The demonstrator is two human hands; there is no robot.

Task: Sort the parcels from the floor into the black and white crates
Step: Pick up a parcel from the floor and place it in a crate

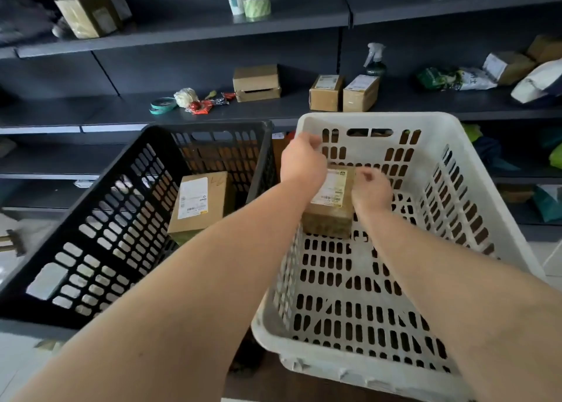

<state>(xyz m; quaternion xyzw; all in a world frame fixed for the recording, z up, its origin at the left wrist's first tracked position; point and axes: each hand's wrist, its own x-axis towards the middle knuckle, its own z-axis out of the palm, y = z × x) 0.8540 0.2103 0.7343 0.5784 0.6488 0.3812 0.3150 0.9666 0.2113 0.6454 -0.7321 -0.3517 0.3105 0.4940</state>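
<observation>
I see dark shelves (213,109) behind, with the white crate (450,170) on the right and the black crate (100,207) just beside it on the left. In the black crate lies a brown parcel (197,207) with a white barcode label and a pen scrawl, neither legible. A smaller parcel (331,207) sits on the white crate's floor, its label print too small to read. The left hand (301,161) and right hand (369,189) flank it, fingers curled; I cannot tell whether they grip.
</observation>
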